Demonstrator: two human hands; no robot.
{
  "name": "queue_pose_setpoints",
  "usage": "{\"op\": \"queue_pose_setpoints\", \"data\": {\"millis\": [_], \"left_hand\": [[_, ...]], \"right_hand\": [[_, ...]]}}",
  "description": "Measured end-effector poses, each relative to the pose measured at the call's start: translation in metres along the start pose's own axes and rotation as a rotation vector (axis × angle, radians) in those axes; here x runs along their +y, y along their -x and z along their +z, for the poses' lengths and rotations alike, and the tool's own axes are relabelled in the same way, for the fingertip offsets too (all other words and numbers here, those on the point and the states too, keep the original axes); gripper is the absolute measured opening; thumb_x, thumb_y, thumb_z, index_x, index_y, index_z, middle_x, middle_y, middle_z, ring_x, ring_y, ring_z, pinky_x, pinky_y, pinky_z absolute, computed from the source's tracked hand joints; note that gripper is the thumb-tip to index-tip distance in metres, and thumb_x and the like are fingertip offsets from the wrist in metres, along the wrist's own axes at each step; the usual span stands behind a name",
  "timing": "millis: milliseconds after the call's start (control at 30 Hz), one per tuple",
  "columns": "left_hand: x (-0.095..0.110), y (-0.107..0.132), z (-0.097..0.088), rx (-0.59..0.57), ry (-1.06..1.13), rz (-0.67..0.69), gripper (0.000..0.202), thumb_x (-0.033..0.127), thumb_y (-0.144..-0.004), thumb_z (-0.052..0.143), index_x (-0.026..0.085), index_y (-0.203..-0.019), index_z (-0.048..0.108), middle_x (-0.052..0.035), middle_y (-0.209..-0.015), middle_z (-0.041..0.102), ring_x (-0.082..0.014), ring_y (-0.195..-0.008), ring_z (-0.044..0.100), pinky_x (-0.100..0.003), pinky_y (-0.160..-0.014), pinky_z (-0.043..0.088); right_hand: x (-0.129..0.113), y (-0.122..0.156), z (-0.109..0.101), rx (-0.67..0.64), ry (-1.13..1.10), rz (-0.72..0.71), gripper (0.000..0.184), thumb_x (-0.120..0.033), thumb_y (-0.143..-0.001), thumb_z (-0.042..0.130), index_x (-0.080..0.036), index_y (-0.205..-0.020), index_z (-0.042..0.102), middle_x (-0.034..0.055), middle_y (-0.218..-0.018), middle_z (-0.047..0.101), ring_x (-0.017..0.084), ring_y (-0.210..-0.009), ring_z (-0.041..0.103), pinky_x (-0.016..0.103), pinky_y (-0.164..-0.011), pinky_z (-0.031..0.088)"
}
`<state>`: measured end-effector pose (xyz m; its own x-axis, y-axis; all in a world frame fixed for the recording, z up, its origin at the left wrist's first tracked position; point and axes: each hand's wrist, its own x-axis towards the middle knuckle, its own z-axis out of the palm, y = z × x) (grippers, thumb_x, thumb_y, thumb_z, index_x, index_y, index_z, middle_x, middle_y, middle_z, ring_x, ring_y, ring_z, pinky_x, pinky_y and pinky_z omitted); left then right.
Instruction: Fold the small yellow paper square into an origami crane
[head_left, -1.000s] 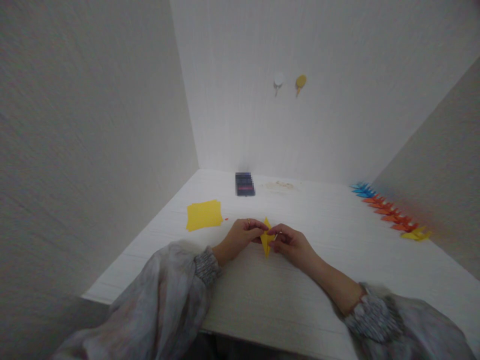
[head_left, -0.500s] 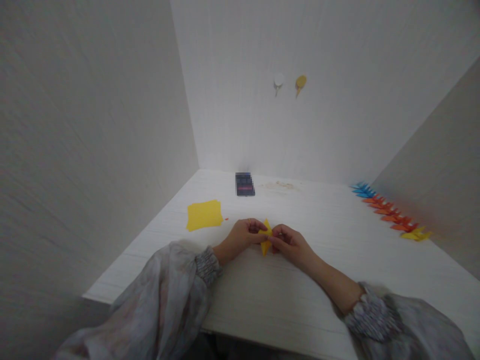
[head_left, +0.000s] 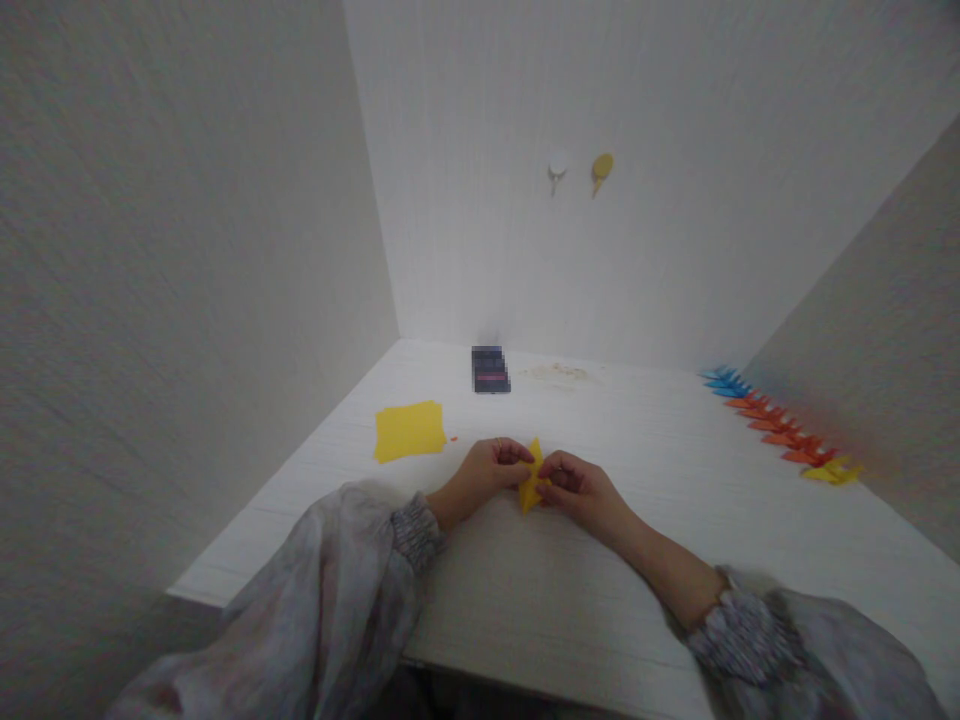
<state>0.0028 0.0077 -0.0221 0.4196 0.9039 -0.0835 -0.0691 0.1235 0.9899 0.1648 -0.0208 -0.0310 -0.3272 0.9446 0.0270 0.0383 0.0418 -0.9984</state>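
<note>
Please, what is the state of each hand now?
Left hand: closed, holding the folded yellow origami paper.
Right hand: closed, fingertips on the same paper.

The left hand [head_left: 486, 475] and right hand [head_left: 581, 485] hide the sides of the yellow folded paper [head_left: 530, 494], its creases blurred. Near the back edge of the desk [head_left: 637, 430], a dark object [head_left: 490, 371] is too pixelated to identify. An orange scrap [head_left: 454, 439] is too small to make out. Paper figures [head_left: 784, 432] along the right edge overlap, partly hiding one another. The view's lower edge cuts off both sleeves [head_left: 315, 580].
</note>
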Motion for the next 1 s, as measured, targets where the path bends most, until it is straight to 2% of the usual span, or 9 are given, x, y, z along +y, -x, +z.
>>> {"op": "queue_pose_setpoints", "data": {"millis": [133, 300, 400, 633, 1000], "left_hand": [[0.003, 0.001, 0.001, -0.031, 0.098, -0.029, 0.021, 0.008, -0.055, 0.056, 0.012, -0.075, 0.058, -0.0008, -0.068, 0.061, -0.0087, -0.058, 0.055, -0.023, -0.060, 0.042], [-0.001, 0.000, 0.000, -0.085, 0.164, 0.011, 0.030, 0.002, -0.052, 0.054, 0.011, -0.080, 0.059, -0.0025, -0.073, 0.063, -0.0102, -0.063, 0.057, -0.023, -0.063, 0.042], [-0.001, 0.001, -0.001, -0.119, 0.207, 0.014, 0.034, 0.001, -0.051, 0.057, 0.011, -0.084, 0.060, -0.0042, -0.080, 0.064, -0.0119, -0.069, 0.058, -0.025, -0.067, 0.043], [0.010, 0.007, 0.001, -0.168, 0.360, -0.009, 0.038, 0.004, -0.049, 0.064, 0.011, -0.086, 0.062, -0.0047, -0.081, 0.065, -0.0128, -0.071, 0.058, -0.027, -0.072, 0.042], [0.006, 0.004, 0.000, -0.148, 0.417, -0.037, 0.035, 0.002, -0.049, 0.061, 0.010, -0.083, 0.063, -0.0060, -0.078, 0.065, -0.0158, -0.075, 0.059, -0.029, -0.074, 0.042]], "right_hand": [[0.000, -0.001, -0.002, 0.027, 0.003, 0.004, 0.018, -0.028, -0.063, 0.062, -0.020, -0.074, 0.050, -0.0029, -0.062, 0.055, 0.011, -0.055, 0.053, 0.025, -0.053, 0.042], [-0.002, -0.001, -0.004, 0.096, -0.021, 0.005, 0.016, -0.028, -0.063, 0.061, -0.020, -0.073, 0.052, -0.0032, -0.060, 0.055, 0.011, -0.053, 0.051, 0.024, -0.051, 0.039], [-0.005, -0.001, -0.004, 0.130, -0.098, -0.017, 0.015, -0.025, -0.062, 0.063, -0.019, -0.072, 0.054, -0.0028, -0.064, 0.056, 0.010, -0.058, 0.051, 0.023, -0.055, 0.039], [-0.009, 0.000, -0.006, 0.142, -0.274, -0.028, 0.018, -0.022, -0.058, 0.067, -0.018, -0.073, 0.057, -0.0022, -0.066, 0.056, 0.010, -0.060, 0.051, 0.023, -0.057, 0.039], [-0.011, -0.001, -0.003, 0.236, -0.326, 0.002, 0.013, -0.020, -0.054, 0.069, -0.017, -0.065, 0.062, 0.0000, -0.064, 0.060, 0.011, -0.058, 0.051, 0.025, -0.055, 0.040]]}}
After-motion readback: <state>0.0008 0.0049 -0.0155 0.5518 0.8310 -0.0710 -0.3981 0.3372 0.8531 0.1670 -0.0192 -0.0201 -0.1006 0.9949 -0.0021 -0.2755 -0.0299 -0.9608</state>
